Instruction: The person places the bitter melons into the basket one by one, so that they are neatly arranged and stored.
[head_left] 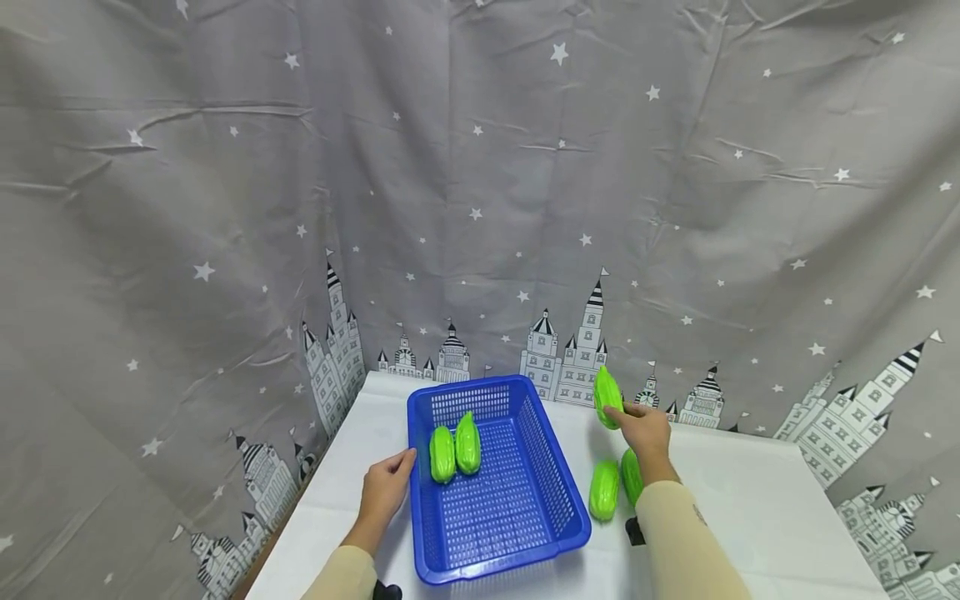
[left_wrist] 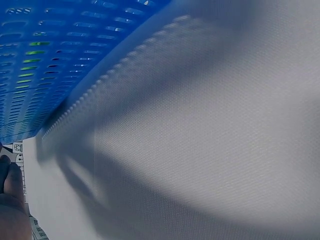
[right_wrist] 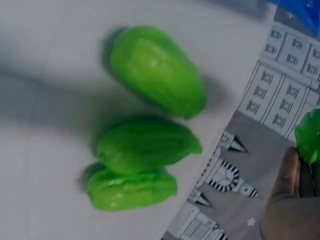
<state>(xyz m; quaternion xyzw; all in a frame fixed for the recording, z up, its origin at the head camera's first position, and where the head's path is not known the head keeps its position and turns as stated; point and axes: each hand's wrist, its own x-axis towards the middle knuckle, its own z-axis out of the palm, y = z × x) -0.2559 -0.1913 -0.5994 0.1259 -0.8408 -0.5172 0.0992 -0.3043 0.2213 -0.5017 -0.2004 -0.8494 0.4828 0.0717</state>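
Observation:
My right hand (head_left: 647, 429) holds a bright green, ridged, shiny vegetable (head_left: 608, 397) with a pointed end, raised above the table to the right of a blue plastic basket (head_left: 573, 508). In the right wrist view, that held vegetable (right_wrist: 309, 136) shows only partly at the edge, by the fingers (right_wrist: 286, 172). Two similar vegetables (head_left: 442, 455) lie side by side in the basket's left part. My left hand (head_left: 386, 487) pinches the basket's left rim. Three more green vegetables (right_wrist: 155, 70) lie on the table under my right arm, which partly hides them in the head view.
The table has a white cloth (head_left: 757, 508). A grey curtain (head_left: 480, 208) with stars and printed castles hangs behind the table and along its left side. The basket's walls and floor are perforated.

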